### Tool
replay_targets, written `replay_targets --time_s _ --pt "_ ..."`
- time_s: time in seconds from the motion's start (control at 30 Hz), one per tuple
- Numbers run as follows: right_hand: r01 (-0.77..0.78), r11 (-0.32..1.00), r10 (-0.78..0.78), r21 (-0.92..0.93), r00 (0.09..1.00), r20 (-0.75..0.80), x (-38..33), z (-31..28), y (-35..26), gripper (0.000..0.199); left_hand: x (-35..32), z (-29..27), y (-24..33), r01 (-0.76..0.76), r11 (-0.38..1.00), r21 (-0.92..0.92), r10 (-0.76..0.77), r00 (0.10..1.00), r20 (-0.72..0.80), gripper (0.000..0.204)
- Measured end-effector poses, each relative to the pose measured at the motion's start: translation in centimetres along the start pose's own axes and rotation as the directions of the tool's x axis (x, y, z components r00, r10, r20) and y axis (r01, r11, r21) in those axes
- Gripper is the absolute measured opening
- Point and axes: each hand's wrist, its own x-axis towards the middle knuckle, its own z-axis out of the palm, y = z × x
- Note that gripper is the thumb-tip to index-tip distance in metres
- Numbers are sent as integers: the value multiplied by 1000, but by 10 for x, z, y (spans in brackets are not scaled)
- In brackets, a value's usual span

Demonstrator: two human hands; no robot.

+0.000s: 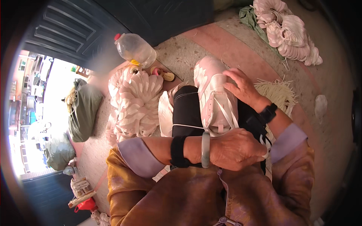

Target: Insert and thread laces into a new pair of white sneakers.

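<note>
Left hand (235, 148) hides the pink shoe upper's (215, 94) lace ends.

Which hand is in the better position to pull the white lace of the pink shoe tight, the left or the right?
Probably the left hand. It is closed at the heel end of the pink shoe, where the white lace runs toward it. The right hand lies flat on the shoe's side, steadying it.

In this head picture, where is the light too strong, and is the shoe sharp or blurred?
Head view: the open doorway at left is overexposed, nearly white; the pink shoe under the right hand is fairly sharp; the left hand is evenly lit; straight lines bend toward the dark, vignetted rim.
</note>
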Motion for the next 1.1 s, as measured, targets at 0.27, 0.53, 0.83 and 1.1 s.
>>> replay_targets --time_s 0.27,0.53,0.83,1.1 --pt "-174 944 144 280 982 123 -27 -17 -48 17 0 14 3 -89 996 -6 88 994 -64 11" --pt "-84 974 72 209 995 65 -53 -14 -60 15 -3 6 16 -173 979 106 193 953 -232 12" --pt "28 971 -19 239 999 -40 -39 15 -78 18 -3 4 21 -214 972 94 228 959 -170 13" --pt "-361 847 353 389 931 96 -92 -43 -45 11 -56 -31 23 -97 995 9 93 917 -389 21"
